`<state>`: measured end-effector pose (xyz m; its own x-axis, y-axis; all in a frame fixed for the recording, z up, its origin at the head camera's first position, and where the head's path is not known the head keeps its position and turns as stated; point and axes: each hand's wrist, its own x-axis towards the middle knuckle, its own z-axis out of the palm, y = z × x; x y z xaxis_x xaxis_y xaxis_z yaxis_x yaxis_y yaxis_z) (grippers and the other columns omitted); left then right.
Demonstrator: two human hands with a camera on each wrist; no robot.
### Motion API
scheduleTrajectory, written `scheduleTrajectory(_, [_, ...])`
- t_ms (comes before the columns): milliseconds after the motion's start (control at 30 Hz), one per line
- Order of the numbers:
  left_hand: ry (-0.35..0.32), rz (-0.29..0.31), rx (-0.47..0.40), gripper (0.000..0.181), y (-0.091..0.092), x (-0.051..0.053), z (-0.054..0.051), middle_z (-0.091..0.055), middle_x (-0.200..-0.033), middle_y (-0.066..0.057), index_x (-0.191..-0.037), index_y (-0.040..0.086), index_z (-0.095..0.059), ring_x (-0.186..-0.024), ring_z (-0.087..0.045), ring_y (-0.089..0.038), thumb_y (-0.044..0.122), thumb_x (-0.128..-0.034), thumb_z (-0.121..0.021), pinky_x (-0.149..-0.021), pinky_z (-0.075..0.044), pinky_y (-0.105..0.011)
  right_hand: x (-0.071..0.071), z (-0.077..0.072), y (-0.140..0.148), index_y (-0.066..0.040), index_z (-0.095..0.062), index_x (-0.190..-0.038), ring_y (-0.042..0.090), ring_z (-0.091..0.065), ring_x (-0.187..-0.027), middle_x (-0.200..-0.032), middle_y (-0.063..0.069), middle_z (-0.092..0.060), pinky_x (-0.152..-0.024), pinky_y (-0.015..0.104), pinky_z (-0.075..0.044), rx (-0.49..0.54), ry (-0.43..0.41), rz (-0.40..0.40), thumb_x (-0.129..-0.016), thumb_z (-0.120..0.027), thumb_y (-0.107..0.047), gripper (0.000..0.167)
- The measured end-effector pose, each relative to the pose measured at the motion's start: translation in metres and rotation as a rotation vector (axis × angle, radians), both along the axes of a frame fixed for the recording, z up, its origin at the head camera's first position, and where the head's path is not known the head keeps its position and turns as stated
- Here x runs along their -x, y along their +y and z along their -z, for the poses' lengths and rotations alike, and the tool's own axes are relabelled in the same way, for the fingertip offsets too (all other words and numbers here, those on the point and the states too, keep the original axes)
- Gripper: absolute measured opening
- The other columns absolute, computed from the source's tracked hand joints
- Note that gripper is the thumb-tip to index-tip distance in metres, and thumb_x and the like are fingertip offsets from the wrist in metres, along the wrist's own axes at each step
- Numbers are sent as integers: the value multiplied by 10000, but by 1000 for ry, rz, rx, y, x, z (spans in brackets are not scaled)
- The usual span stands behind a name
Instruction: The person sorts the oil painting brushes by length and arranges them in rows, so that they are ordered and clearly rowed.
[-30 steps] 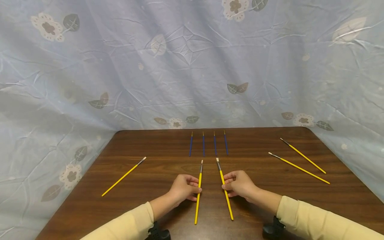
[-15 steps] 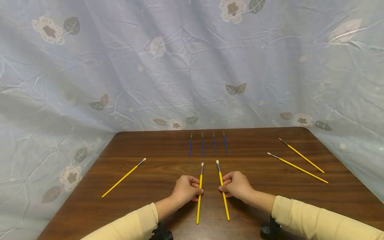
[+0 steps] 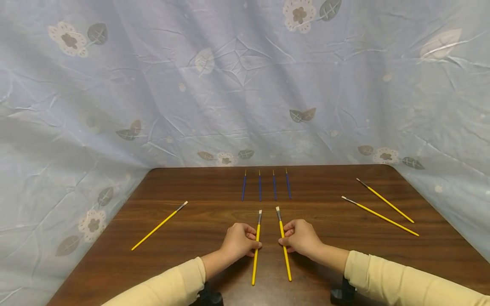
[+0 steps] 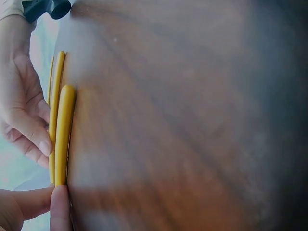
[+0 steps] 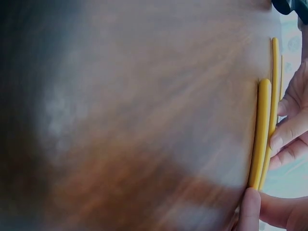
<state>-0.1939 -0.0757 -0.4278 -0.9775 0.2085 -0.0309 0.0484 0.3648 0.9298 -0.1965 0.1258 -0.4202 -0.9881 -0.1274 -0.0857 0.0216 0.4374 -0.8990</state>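
Observation:
In the head view my left hand [image 3: 239, 242] pinches a yellow paintbrush [image 3: 256, 255] between thumb and fingers, its pale bristles pointing to the far edge. My right hand [image 3: 302, 239] pinches a second yellow paintbrush [image 3: 286, 259] in the same way, a short gap to the right. Both brushes lie low over the brown table [image 3: 214, 212], nearly parallel; whether they touch it I cannot tell. Each wrist view shows the handle end of the near brush, the left brush [image 4: 65, 134] and the right brush [image 5: 260, 134], with fingertips at the bottom.
Several blue thin paintbrushes [image 3: 260, 187] stand in a row near the far edge. One yellow paintbrush [image 3: 158, 226] lies slanted at the left. Two more, a nearer yellow brush [image 3: 383, 216] and a farther yellow brush [image 3: 386, 200], lie at the right. A flowered curtain [image 3: 245, 85] hangs behind.
Both hands have drawn slightly closer together with their brushes, the left one moving right and the right one moving left. The right brush now stands straighter. The other brushes stay put.

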Motion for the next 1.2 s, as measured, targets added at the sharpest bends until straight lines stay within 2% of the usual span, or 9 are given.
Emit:
scheduleTrajectory(433, [18,-23,2,285,2,-2,2,-613,-776,-85,-986,-119,-629,-590,-650,-165,-79,-752,-788,-480,-559,-291,0,2,-5,128,-600,-1037,168,-617,-624,-802,122,-553,-547,324,-578,34,-20,49,-765,-771,92,323])
scheduleTrajectory(1200, [39,-42,18,272,4,-2,5,-604,-763,-75,-1002,-119,-633,-558,-633,-155,-56,-780,-776,-461,-552,-287,-2,3,-9,130,-602,-1054,172,-625,-635,-841,130,-555,-550,318,-578,21,-14,42,-775,-766,85,327])
